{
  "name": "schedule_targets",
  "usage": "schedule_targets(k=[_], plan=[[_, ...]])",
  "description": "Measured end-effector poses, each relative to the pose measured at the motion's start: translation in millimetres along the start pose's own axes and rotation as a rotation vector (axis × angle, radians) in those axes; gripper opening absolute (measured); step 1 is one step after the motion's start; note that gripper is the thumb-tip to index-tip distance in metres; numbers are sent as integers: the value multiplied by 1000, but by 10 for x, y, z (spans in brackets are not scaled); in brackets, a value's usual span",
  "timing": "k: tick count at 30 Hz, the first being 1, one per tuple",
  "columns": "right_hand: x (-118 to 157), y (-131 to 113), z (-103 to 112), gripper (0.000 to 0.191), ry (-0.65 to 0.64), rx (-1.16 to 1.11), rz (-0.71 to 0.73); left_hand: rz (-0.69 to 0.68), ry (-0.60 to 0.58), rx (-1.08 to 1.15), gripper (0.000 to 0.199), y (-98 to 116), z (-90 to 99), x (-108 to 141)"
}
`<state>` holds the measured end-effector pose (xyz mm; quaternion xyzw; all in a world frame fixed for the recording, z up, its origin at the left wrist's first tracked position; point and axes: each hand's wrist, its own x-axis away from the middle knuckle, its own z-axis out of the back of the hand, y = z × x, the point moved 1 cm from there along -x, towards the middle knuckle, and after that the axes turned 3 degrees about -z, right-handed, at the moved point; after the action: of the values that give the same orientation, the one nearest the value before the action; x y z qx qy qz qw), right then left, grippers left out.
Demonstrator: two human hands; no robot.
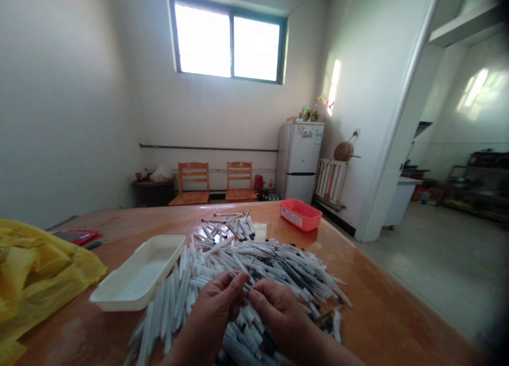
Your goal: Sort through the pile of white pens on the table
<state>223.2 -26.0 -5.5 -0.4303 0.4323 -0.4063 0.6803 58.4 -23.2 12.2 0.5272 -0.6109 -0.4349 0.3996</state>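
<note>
Head-worn view, forward and down across a wooden table (pixel 389 307)

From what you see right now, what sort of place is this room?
Probably a plain home room used for handwork: a refrigerator, two wooden chairs, and a large table heaped with white pens.

Wooden table (pixel 382 313), loose pens (pixel 270 265), white tray (pixel 139 297), red tray (pixel 296 220)

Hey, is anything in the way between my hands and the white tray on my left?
Yes, the heap of white pens lies between your left hand and the white plastic tray, reaching right up to the tray's edge. Your right hand is farther off, with your left hand on that side of it.
</note>
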Motion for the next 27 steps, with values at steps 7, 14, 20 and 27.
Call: schedule_targets(k=[7, 14, 20, 27], plan=[[-62, 94, 25, 48, 85, -386, -312, -60, 248, 236, 28, 31, 119, -48], [-71, 172, 20, 46, 25, -300, -222, -66, 253, 252, 22, 6, 134, -81], [-38, 92, 88, 39, 65, -47, -51, -19, 307, 291, 15, 6, 141, -83], [24, -57, 79, 27, 89, 286, 218, -7, 365, 364, 13, 23, 141, -63]])
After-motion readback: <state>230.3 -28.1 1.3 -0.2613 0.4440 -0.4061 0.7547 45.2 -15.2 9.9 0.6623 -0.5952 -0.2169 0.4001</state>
